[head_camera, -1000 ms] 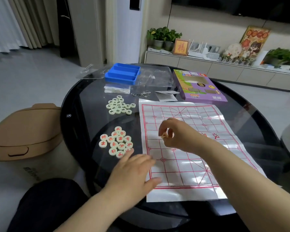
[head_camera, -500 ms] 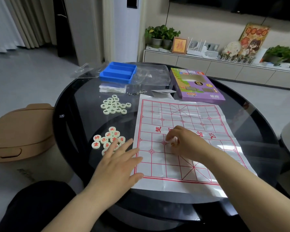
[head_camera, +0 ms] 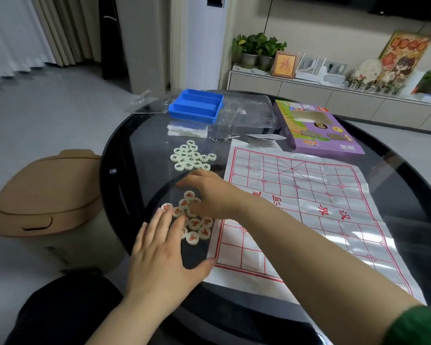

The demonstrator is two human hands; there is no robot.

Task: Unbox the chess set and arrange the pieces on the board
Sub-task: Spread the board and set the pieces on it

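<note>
A white paper board (head_camera: 309,207) with a red grid lies flat on the round black glass table (head_camera: 139,150). Left of it sits a pile of pale round pieces with red characters (head_camera: 195,224). A second pile with dark characters (head_camera: 192,156) lies farther back. My right hand (head_camera: 209,195) reaches across the board's left edge and hovers over the red pile, fingers spread and pointing down; I see no piece held in it. My left hand (head_camera: 164,250) lies flat on the table, its straight fingertips touching the near-left pieces of the red pile.
A blue divided tray (head_camera: 197,105), clear plastic packaging (head_camera: 246,113) and a purple game box (head_camera: 316,128) stand at the table's far side. A small booklet (head_camera: 264,139) and metal rings (head_camera: 222,138) lie behind the board. A tan lidded bin (head_camera: 45,192) stands on the floor at left.
My right hand has left the middle of the board and moved left to the red pile. My left hand has slid forward until its fingertips reach that pile.
</note>
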